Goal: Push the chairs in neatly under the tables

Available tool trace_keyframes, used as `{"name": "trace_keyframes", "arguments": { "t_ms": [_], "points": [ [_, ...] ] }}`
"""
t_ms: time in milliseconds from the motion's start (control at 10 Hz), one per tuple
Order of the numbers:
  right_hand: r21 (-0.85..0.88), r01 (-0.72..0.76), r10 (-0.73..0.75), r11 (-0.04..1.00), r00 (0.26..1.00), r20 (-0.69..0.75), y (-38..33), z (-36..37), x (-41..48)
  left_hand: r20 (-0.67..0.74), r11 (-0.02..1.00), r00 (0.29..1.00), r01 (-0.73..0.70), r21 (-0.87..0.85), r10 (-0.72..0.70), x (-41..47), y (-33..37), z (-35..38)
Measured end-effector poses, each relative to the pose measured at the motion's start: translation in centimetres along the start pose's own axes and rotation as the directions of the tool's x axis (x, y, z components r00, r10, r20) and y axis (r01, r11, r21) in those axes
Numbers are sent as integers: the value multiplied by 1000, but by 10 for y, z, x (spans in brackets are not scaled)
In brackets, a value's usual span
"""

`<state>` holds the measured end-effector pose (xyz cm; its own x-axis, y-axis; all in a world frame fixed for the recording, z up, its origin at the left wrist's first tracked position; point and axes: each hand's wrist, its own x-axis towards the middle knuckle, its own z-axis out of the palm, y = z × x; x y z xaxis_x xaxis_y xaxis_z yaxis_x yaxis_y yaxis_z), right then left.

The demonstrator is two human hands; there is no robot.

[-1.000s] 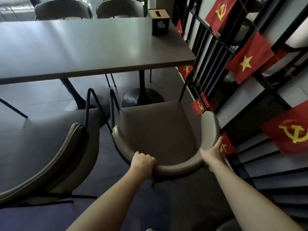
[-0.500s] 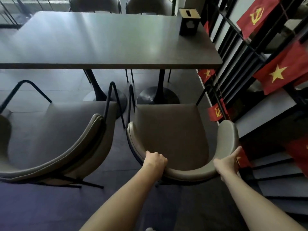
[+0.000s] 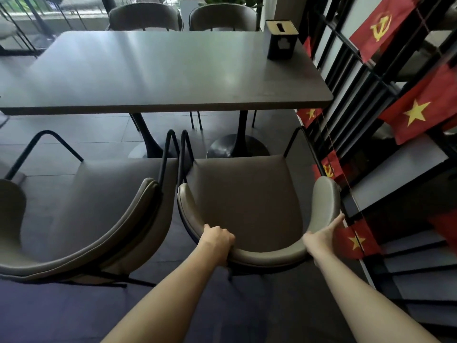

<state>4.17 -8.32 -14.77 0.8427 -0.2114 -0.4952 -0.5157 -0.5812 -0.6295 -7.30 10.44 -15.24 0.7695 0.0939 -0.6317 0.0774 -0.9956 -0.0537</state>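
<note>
Head view, looking down past two bare forearms: the left hand (image 3: 217,240) is curled closed over the top edge of the curved backrest of the right-hand chair (image 3: 247,199), knuckles up, fingers wrapped over the rim. The right hand (image 3: 324,237) presses against the outer right side of the same backrest, palm against the padding and thumb stretched up along it; whether its fingers wrap behind cannot be seen. This chair stands short of the table (image 3: 160,70), its whole seat out in front of the table's near edge, with its black metal arm loops rising at the front corners. Just beside it on the left stands a second chair (image 3: 94,206), angled slightly, also clear of the table. Two more chairs (image 3: 183,17) sit at the far side. A dark tissue box (image 3: 282,40) stands at the table's far right corner. Red flags (image 3: 415,112) hang on the black railing (image 3: 351,78) along the right.
</note>
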Motion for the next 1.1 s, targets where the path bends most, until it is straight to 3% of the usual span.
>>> {"name": "trace_keyframes", "arguments": {
  "t_ms": [600,900,1000,1100],
  "points": [
    [-41,-11,11,999,1000,-7,1,8,3,13,998,999,-50,40,50,2,-8,3],
    [-151,12,-16,988,1000,-24,2,2,10,1,995,999,-40,-88,40,-1,-9,5],
    [-213,-10,3,977,999,-34,-12,5,1,10,939,998,-51,-341,58,-17,-22,-8],
    [-251,10,-11,968,1000,-4,-39,19,-13,-35,652,998,7,-759,-51,-34,-46,-26]
  ]
}}
